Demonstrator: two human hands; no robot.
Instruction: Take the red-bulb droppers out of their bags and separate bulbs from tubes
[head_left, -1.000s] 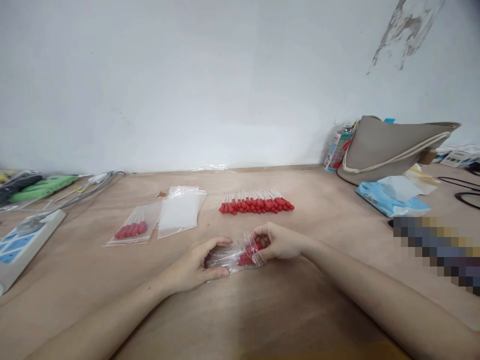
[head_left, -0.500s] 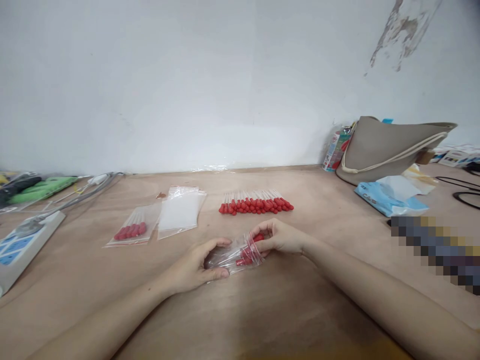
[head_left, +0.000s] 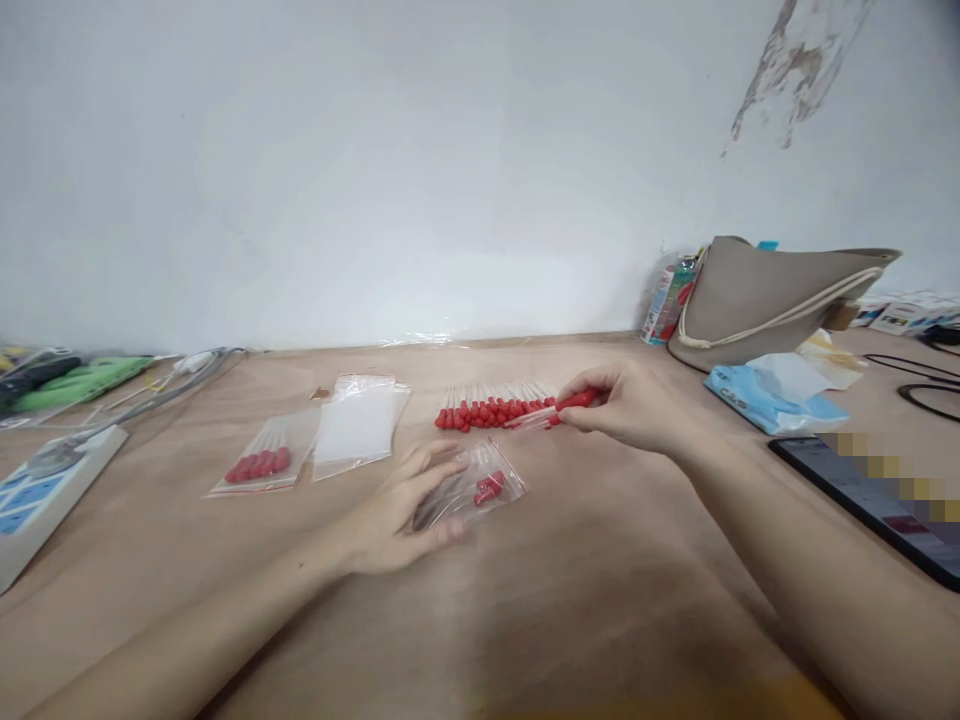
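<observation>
My left hand (head_left: 401,505) grips a small clear zip bag (head_left: 474,488) lying on the wooden table (head_left: 570,600); the bag holds a few red-bulbed droppers. My right hand (head_left: 630,405) pinches one red-bulbed dropper (head_left: 559,410) at the right end of a row of loose droppers (head_left: 491,410). Further left lie a filled bag of droppers (head_left: 262,458) and a stack of unfilled clear bags (head_left: 358,422).
A grey bag (head_left: 772,295) and a blue tissue pack (head_left: 776,400) sit at the back right, with a can (head_left: 664,300) behind them. A dark phone (head_left: 870,495) lies at the right edge. A power strip (head_left: 37,490), cables and green tools occupy the far left.
My right hand left the bag's mouth, moved up and right to the row, and closed on one dropper. My left hand stayed on the bag.
</observation>
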